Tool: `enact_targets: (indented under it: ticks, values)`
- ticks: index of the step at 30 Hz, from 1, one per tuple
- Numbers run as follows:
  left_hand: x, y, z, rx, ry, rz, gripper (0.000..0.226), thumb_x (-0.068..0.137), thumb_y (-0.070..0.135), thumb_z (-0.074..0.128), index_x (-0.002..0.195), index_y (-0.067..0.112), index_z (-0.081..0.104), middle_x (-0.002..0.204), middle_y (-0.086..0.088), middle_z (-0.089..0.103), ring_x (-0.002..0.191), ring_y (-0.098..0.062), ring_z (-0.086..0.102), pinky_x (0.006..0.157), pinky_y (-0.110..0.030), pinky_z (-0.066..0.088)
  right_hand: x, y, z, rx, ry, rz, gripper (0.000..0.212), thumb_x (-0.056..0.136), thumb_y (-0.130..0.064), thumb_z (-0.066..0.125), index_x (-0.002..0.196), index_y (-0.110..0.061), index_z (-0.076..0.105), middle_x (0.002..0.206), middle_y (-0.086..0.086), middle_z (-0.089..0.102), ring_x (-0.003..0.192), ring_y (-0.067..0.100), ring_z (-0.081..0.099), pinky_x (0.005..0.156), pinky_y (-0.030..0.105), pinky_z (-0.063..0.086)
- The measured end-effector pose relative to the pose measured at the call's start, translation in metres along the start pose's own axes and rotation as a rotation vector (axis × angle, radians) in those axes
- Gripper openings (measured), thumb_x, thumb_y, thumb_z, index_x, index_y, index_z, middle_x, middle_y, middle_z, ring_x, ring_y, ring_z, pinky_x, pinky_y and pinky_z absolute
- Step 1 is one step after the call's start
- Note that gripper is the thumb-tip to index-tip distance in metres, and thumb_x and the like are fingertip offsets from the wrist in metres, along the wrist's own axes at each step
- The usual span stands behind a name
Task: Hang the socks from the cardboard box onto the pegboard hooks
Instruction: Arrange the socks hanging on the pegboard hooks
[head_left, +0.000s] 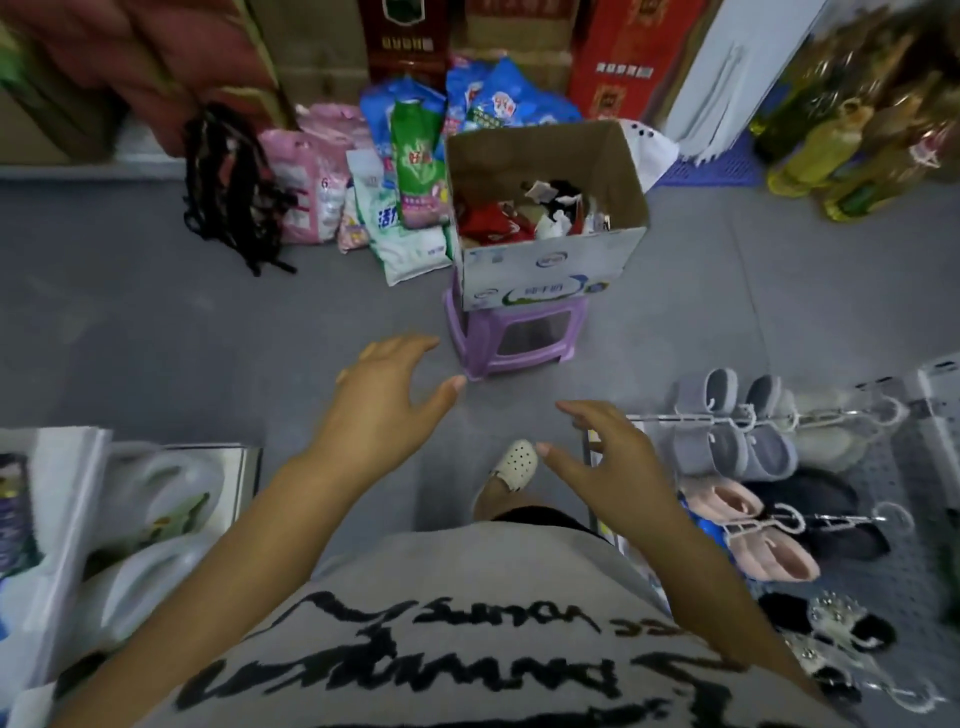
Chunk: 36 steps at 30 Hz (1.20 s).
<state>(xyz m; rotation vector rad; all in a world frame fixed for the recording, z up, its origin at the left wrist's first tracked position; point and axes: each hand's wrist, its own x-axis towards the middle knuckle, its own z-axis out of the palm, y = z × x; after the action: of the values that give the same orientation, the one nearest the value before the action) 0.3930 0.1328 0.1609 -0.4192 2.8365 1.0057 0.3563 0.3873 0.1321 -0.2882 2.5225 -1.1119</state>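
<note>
Left hand (379, 395) and right hand (608, 457) hover over grey, perhaps tiled, floor (156, 322)

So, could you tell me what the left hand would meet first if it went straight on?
Probably the purple stool under the cardboard box: the open left hand points that way, nothing between. Height is unclear, so it could be the box itself.

Grey floor (156, 322) carries a purple stool (514, 338) (cardboard box (545, 265) on top), detergent bags (410, 208) just left, oil bottles (831, 156) far right.
</note>
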Motion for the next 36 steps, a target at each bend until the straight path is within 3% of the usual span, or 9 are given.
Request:
enact_targets:
  ticks: [12, 18, 22, 25, 28, 30, 31, 34, 36]
  values:
    - [0.23, -0.002, 0.0, -0.016, -0.035, -0.16, 0.059, 0.096, 0.041, 0.064, 0.145, 0.011, 0.05, 0.148, -0.012, 0.051, 0.136, -0.03, 0.048, 0.111, -0.048, 0.041, 0.251, -0.017, -0.049, -0.013, -0.049, 0.026, 0.044, 0.089, -0.028, 0.077, 0.129, -0.013, 0.066, 0.126, 0.001, 0.065, 0.11, 0.013, 0.062, 0.096, 0.028, 0.051]
    - [0.334, -0.035, -0.006, -0.068, -0.168, -0.213, 0.062, 0.097, 0.042, 0.063, 0.146, 0.007, 0.048, 0.148, -0.014, 0.052, 0.132, -0.029, 0.053, 0.107, -0.037, 0.043, 0.346, -0.027, -0.032, 0.01, -0.044, 0.188, 0.039, 0.093, -0.027, 0.072, 0.129, -0.014, 0.065, 0.129, 0.003, 0.066, 0.112, 0.016, 0.062, 0.092, 0.023, 0.046]
    - [0.421, -0.051, -0.017, -0.055, -0.279, -0.137, 0.05, 0.099, 0.042, 0.06, 0.132, 0.005, 0.052, 0.132, -0.02, 0.06, 0.121, -0.033, 0.057, 0.092, -0.036, 0.046, 0.41, -0.041, -0.015, 0.073, 0.025, 0.338, 0.04, 0.095, -0.035, 0.068, 0.129, -0.014, 0.064, 0.125, 0.001, 0.066, 0.112, 0.016, 0.061, 0.097, 0.028, 0.049]
    - [0.475, -0.059, -0.015, -0.101, -0.376, -0.101, 0.061, 0.096, 0.044, 0.064, 0.142, 0.009, 0.044, 0.142, -0.015, 0.054, 0.128, -0.027, 0.053, 0.101, -0.037, 0.045, 0.452, -0.039, 0.008, 0.142, -0.006, 0.49, 0.044, 0.095, -0.037, 0.067, 0.131, -0.012, 0.062, 0.125, 0.003, 0.065, 0.116, 0.021, 0.061, 0.098, 0.033, 0.05]
    - [0.509, -0.069, 0.002, -0.243, -0.421, -0.141, 0.075, 0.091, 0.038, 0.074, 0.151, 0.015, 0.037, 0.148, -0.006, 0.049, 0.127, -0.014, 0.049, 0.108, -0.032, 0.042, 0.485, -0.014, 0.033, 0.185, -0.025, 0.603, 0.037, 0.096, -0.034, 0.067, 0.124, -0.01, 0.064, 0.094, -0.006, 0.065, 0.095, 0.013, 0.066, 0.081, 0.021, 0.048]
    - [0.524, -0.08, 0.019, -0.274, -0.356, -0.18, 0.074, 0.089, 0.036, 0.076, 0.151, 0.018, 0.04, 0.145, -0.006, 0.047, 0.126, -0.018, 0.053, 0.107, -0.033, 0.045, 0.505, 0.008, 0.048, 0.183, -0.047, 0.618, 0.031, 0.095, -0.036, 0.068, 0.117, -0.014, 0.065, 0.091, -0.008, 0.066, 0.076, 0.002, 0.06, 0.065, 0.011, 0.044]
    - [0.529, -0.087, 0.028, -0.272, -0.31, -0.194, 0.072, 0.09, 0.036, 0.075, 0.151, 0.019, 0.041, 0.145, -0.005, 0.045, 0.124, -0.016, 0.053, 0.105, -0.029, 0.045, 0.514, 0.019, 0.056, 0.19, -0.065, 0.621, 0.026, 0.093, -0.037, 0.07, 0.113, -0.021, 0.064, 0.094, -0.009, 0.066, 0.075, 0.0, 0.058, 0.067, 0.01, 0.045]
    - [0.532, -0.109, 0.052, -0.322, -0.159, -0.257, 0.066, 0.094, 0.029, 0.071, 0.15, 0.015, 0.041, 0.142, 0.004, 0.043, 0.101, 0.01, 0.052, 0.085, 0.001, 0.039, 0.542, 0.05, 0.081, 0.132, -0.152, 0.51, 0.044, 0.086, -0.041, 0.077, 0.125, -0.033, 0.058, 0.115, -0.019, 0.053, 0.103, 0.001, 0.049, 0.093, 0.014, 0.038]
    - [0.526, -0.119, 0.066, -0.364, -0.129, -0.334, 0.051, 0.097, 0.029, 0.066, 0.142, 0.012, 0.051, 0.135, 0.001, 0.054, 0.095, 0.004, 0.06, 0.073, 0.002, 0.041, 0.562, 0.07, 0.094, 0.091, -0.174, 0.466, 0.065, 0.084, -0.04, 0.079, 0.141, -0.024, 0.051, 0.13, -0.01, 0.053, 0.116, 0.007, 0.047, 0.088, 0.002, 0.033]
